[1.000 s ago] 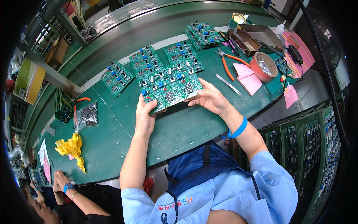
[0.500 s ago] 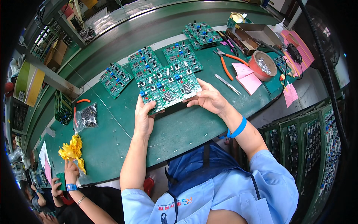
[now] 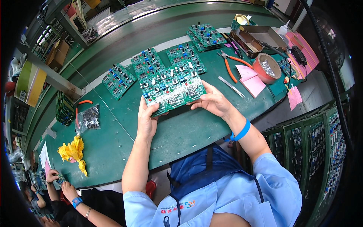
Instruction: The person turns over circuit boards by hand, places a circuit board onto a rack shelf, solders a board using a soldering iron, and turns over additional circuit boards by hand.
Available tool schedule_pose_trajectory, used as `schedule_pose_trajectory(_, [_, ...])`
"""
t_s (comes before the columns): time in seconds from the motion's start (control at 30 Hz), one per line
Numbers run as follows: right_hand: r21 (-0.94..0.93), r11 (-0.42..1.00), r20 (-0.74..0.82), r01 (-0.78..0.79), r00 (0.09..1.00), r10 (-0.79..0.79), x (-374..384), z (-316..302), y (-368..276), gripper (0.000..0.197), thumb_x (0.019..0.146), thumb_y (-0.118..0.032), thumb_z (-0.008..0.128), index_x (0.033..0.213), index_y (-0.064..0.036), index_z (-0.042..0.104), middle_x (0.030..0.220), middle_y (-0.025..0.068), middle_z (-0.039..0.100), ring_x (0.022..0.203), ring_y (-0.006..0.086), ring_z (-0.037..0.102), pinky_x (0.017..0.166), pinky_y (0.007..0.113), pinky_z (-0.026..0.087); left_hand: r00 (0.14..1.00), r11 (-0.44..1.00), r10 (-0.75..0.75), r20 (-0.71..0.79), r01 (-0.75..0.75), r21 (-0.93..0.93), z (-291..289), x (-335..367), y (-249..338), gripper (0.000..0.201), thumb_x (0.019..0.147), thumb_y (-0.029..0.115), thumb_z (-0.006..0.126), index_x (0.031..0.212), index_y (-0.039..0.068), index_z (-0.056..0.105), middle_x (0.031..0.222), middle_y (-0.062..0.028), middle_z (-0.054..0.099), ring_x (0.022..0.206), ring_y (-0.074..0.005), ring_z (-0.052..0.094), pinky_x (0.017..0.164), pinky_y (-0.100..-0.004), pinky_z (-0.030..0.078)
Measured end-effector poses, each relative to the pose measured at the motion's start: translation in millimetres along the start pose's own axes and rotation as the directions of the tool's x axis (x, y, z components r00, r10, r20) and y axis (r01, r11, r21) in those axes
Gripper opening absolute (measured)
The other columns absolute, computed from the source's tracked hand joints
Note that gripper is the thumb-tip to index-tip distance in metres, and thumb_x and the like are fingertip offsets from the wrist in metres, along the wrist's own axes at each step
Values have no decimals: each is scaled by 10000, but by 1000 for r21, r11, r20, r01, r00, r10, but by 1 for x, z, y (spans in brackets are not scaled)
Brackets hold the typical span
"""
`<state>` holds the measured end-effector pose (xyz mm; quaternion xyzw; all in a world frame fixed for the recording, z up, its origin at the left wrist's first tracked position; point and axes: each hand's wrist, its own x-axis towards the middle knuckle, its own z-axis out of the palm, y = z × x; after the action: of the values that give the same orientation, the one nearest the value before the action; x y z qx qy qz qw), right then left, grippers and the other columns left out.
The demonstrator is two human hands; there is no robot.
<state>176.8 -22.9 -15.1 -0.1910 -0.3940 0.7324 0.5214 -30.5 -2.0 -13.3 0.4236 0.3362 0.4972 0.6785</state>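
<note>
Between my two hands I hold a green circuit board (image 3: 174,87) up over the bench, tilted so its component side faces me. It carries digit displays, blue parts and black upright posts. My left hand (image 3: 146,115) is closed on its near left corner, the thumb on top. With the thumb along the near right edge, my right hand (image 3: 213,100) grips the other end; some fingers are hidden beneath. Just beyond lie more boards: one on the left (image 3: 118,81), one in the middle (image 3: 145,62) and one to the right (image 3: 186,56).
Stacked boards (image 3: 205,36) sit at the back. To the right are orange-handled cutters (image 3: 231,64), tweezers (image 3: 231,87), pink paper (image 3: 252,85) and a round tub (image 3: 266,68) of metal bits. A parts bag (image 3: 89,118) and yellow bundle (image 3: 72,151) lie left, near a co-worker's hands (image 3: 62,185).
The board in my hands has tipped slightly, and glare now falls across its displays. At the lower left, the co-worker's hand has moved from the yellow bundle to a small board.
</note>
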Motion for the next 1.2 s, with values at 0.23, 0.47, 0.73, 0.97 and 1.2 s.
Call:
schedule_pose_trajectory(0.23, [46, 999, 10, 2, 1000, -3, 1, -5, 2, 443, 774, -151, 413, 1166, -31, 245, 1016, 126, 474, 851, 222, 523, 681, 332, 454, 1000, 1000, 21, 18, -21, -20, 1, 0, -1, 494, 684, 89, 448, 1150, 61, 287, 1004, -81, 482, 824, -165, 530, 599, -286, 468])
schedule_pose_trajectory(0.47, [93, 996, 11, -3, 1000, 2, 2, -6, 2, 394, 811, -181, 333, 1167, -33, 251, 1023, 129, 478, 839, 239, 531, 643, 335, 471, 1000, 1000, 0, 25, 1, -17, 1, -1, 0, 492, 685, 88, 446, 1150, 62, 286, 997, -79, 486, 823, -166, 530, 602, -286, 465])
schedule_pose_trajectory(0.73, [62, 998, 6, 12, 1000, -12, 1, -4, 2, 405, 804, -178, 340, 1168, -26, 249, 1012, 135, 483, 815, 236, 540, 639, 326, 471, 998, 1000, 25, 49, -25, -8, 2, -2, 2, 483, 691, 117, 462, 1142, 68, 293, 1001, -75, 482, 830, -164, 523, 604, -283, 461])
schedule_pose_trajectory(0.97, [54, 998, -3, 14, 1000, -14, 1, -6, 2, 394, 799, -167, 337, 1157, -21, 260, 1006, 132, 481, 812, 232, 538, 637, 320, 468, 998, 998, 31, 58, -28, -58, 1, 0, -1, 454, 748, 227, 459, 1145, 88, 289, 1001, -59, 481, 833, -156, 520, 594, -286, 463])
schedule_pose_trajectory(1.2, [36, 999, 12, -10, 1000, 10, -1, -4, 2, 408, 795, -166, 332, 1166, -15, 257, 1002, 137, 485, 805, 240, 536, 623, 323, 466, 999, 979, -28, 17, 31, -203, -5, 3, -4, 387, 805, 297, 399, 1100, 47, 372, 1050, -74, 474, 933, -164, 483, 788, -303, 394])
